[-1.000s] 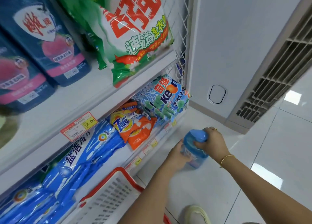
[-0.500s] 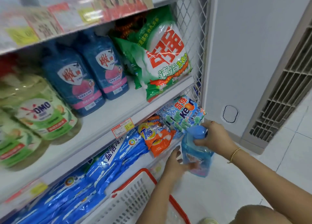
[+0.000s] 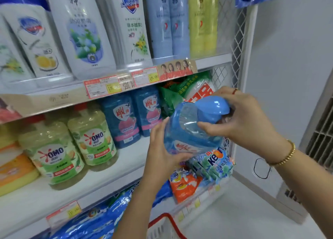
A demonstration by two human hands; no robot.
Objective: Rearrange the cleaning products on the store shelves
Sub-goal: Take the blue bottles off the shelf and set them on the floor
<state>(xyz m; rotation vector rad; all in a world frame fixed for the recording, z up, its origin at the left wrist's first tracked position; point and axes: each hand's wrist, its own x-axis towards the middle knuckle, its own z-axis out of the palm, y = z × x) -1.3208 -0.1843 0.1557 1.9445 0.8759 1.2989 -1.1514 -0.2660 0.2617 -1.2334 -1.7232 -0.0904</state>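
Both hands hold a blue detergent bottle (image 3: 189,128) with a light-blue cap, tilted, in front of the middle shelf (image 3: 126,159). My right hand (image 3: 246,118) grips its cap end from the right. My left hand (image 3: 162,148) cups its lower body from the left. Two matching blue bottles (image 3: 133,118) stand on that shelf just behind, with a green and white powder bag (image 3: 191,92) to their right, partly hidden by the held bottle.
Green OMO bottles (image 3: 72,146) stand left on the middle shelf. White and pastel bottles (image 3: 111,27) fill the shelf above. Below lie blue bags (image 3: 100,220), an orange Tide bag (image 3: 183,184) and a Keon bag (image 3: 214,163). A red-rimmed basket (image 3: 162,226) sits below. A white wall stands right.
The bottle has risen from near the floor up to the middle shelf, both hands still on it. My view has lifted, bringing the upper shelf into sight.
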